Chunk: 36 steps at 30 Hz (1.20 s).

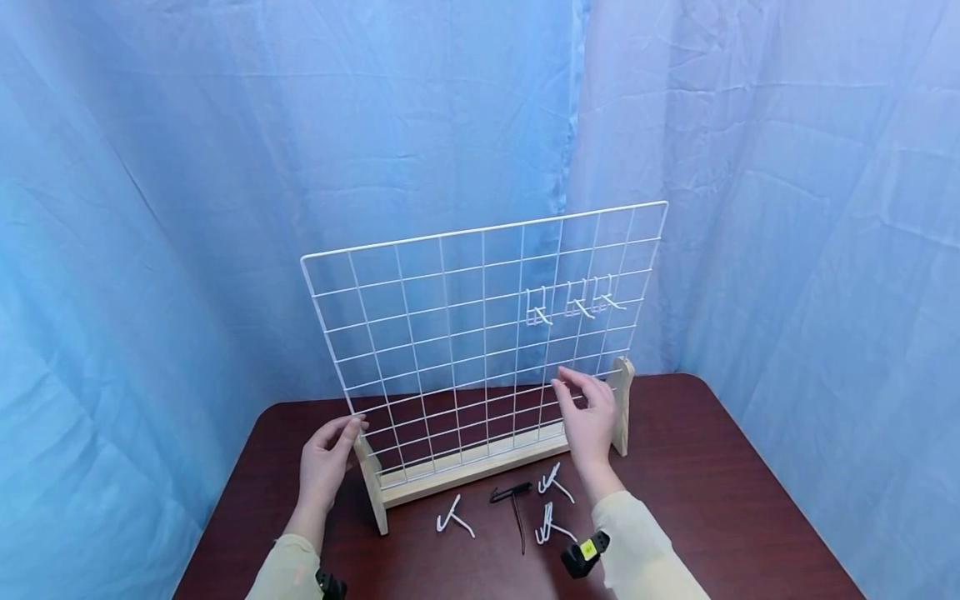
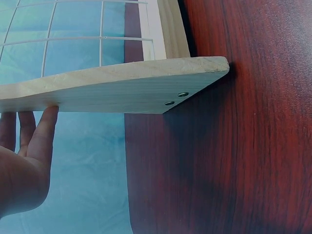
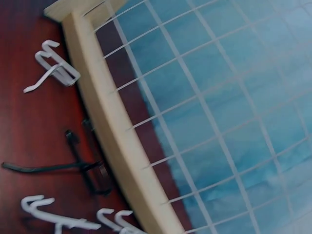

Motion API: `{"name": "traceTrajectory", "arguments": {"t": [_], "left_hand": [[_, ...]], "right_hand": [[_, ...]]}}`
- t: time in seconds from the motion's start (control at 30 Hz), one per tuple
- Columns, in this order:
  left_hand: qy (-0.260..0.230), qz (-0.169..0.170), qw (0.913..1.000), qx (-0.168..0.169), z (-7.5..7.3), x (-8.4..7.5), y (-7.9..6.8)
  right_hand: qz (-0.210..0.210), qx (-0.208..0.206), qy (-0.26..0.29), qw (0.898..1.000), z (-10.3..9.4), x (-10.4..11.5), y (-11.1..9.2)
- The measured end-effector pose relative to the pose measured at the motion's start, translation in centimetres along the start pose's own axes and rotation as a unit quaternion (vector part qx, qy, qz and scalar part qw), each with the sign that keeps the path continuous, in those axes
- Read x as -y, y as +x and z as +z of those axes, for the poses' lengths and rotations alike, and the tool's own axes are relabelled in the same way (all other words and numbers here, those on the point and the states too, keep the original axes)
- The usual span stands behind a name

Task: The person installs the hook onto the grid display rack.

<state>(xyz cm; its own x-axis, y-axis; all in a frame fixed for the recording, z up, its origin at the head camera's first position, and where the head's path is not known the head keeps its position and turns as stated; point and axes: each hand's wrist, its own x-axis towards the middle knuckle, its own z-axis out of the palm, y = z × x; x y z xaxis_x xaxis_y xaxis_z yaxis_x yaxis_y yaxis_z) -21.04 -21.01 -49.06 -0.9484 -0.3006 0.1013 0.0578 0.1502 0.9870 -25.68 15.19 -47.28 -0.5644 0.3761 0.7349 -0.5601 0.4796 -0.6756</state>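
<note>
A white wire grid panel (image 1: 480,333) stands in a wooden base, tilted in the head view. My left hand (image 1: 324,462) grips the top of the base's left side post (image 1: 371,487); in the left wrist view its fingers (image 2: 45,131) touch that post's outer face. In front of the panel's lower right, my right hand (image 1: 590,417) hovers with fingers loosely bent and nothing between them. Three white hooks hang at the panel's upper right, among them a left one (image 1: 538,308). Below lie a black hook (image 1: 517,504) and three white hooks, one of them at left (image 1: 454,517).
The dark red-brown table (image 1: 720,500) carries the stand and the loose hooks. Blue curtains (image 1: 187,208) hang behind and on both sides. The base's right post (image 1: 622,408) rises near my right hand.
</note>
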Motion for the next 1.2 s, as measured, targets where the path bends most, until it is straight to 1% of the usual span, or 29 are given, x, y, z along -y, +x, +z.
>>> {"name": "traceTrajectory", "arguments": {"t": [0.07, 0.2, 0.33, 0.57, 0.73, 0.83, 0.97, 1.07, 1.2], "left_hand": [[-0.004, 0.001, 1.0000, -0.002, 0.0, 0.3, 0.1], [-0.004, 0.015, 0.9998, -0.009, 0.0, 1.1, 0.5], [-0.003, 0.030, 0.9995, -0.013, 0.0, 1.4, 0.6], [0.000, 0.023, 0.9996, -0.014, 0.0, 1.5, 0.7], [-0.011, 0.011, 0.9998, -0.011, 0.0, 1.6, 0.9], [-0.015, 0.004, 0.9998, -0.009, 0.0, 1.1, 0.7], [-0.010, 0.006, 0.9999, -0.006, 0.1, -0.8, -0.4], [-0.009, 0.015, 0.9998, 0.001, 0.0, -1.7, -0.8], [-0.011, 0.021, 0.9997, 0.002, 0.1, -1.8, -1.0]], "right_hand": [[0.000, 0.007, -0.008, 1.000, -0.3, -0.6, -0.6], [-0.004, 0.014, -0.020, 1.000, -0.8, -1.6, -1.9], [-0.014, 0.023, -0.031, 0.999, -1.3, -2.6, -3.0], [-0.030, 0.031, -0.055, 0.998, -2.2, -4.1, -4.7], [-0.031, 0.049, -0.068, 0.996, -2.8, -5.3, -5.7], [-0.030, 0.056, -0.071, 0.995, -3.2, -5.9, -6.4], [-0.034, 0.061, -0.070, 0.995, -3.7, -6.5, -7.1], [-0.043, 0.062, -0.072, 0.995, -4.0, -6.8, -7.5], [-0.034, 0.067, -0.081, 0.994, -4.5, -7.4, -8.2]]}}
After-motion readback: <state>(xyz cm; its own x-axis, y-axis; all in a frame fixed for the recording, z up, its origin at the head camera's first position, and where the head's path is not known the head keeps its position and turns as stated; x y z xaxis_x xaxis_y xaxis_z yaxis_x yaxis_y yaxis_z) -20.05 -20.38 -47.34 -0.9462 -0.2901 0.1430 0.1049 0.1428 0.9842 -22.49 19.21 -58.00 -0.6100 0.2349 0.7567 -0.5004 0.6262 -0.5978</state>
